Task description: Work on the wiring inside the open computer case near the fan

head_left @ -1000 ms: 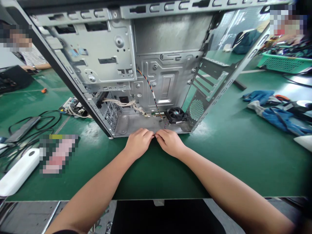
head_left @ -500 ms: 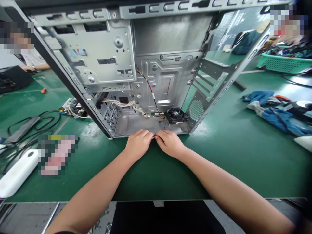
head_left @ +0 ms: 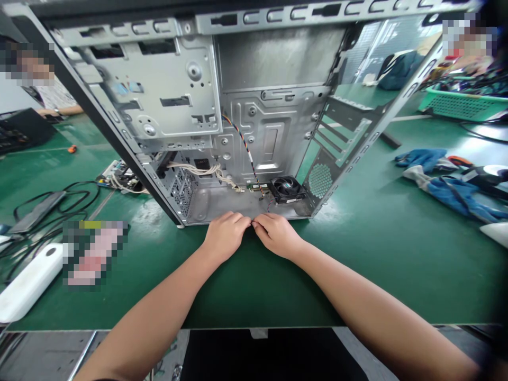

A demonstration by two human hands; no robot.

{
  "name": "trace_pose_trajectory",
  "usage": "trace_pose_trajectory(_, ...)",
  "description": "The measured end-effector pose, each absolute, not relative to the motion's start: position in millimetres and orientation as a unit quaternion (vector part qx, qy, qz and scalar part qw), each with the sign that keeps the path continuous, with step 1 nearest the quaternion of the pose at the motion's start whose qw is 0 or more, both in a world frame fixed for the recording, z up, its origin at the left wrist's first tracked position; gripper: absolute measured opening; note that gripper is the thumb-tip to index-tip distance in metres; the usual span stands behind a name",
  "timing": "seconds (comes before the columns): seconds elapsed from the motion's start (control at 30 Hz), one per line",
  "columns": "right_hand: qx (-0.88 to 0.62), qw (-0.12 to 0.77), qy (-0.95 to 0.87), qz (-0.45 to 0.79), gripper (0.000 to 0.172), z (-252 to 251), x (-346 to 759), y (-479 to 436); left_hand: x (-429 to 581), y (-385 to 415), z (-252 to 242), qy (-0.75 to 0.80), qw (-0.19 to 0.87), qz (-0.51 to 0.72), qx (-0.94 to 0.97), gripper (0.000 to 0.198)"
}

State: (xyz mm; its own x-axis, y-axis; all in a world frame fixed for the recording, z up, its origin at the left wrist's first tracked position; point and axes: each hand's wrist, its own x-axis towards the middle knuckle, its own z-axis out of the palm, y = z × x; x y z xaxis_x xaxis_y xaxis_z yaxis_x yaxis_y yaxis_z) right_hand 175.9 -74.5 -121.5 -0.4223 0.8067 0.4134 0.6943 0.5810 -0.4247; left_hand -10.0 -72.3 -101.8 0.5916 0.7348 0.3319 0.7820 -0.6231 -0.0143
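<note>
An open metal computer case (head_left: 278, 58) stands upright in front of me, its inside facing me. My left hand (head_left: 225, 238) and my right hand (head_left: 278, 237) rest at its lower front edge, fingers curled and fingertips almost meeting. Whatever the fingers pinch, if anything, is hidden. On the case floor, just beyond my right hand, lies a black cooling fan (head_left: 287, 189). Beside the fan is a small green circuit strip (head_left: 259, 187). A thin multicoloured cable (head_left: 243, 139) hangs down inside, and a bundle of white wires (head_left: 202, 170) reaches in from the left.
On the green table (head_left: 381, 259), blue-grey gloves (head_left: 452, 193) lie right, with a green basket (head_left: 464, 103) of cables behind. Left are a circuit board (head_left: 119, 177), black cables, a white device (head_left: 32, 283) and a blurred-out item. Another person's arm (head_left: 69, 110) shows far left.
Both hands stay at the case's lower edge with the same curled fingers. The view has shifted only very slightly; nothing else has visibly moved.
</note>
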Motion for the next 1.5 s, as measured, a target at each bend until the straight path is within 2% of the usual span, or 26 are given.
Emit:
trace_pose_trajectory(0.37, -0.453, 0.295, -0.837, 0.081, 0.022, -120.2, 176.6, -73.8, -11.1, -71.9, -103.8, -0.419, 0.071, -0.202, -0.882, 0.022)
trace_pose_trajectory(0.97, -0.460, 0.278, -0.839, 0.080, 0.020, -122.0, 175.5, -75.0, -8.1, -72.9, -98.6, -0.415, 0.083, -0.150, -0.893, 0.017)
trace_pose_trajectory(1.5, -0.463, 0.279, -0.837, 0.088, 0.024, -120.5, 176.1, -74.4, -8.5, -72.0, -106.6, -0.413, 0.051, -0.207, -0.885, 0.020)
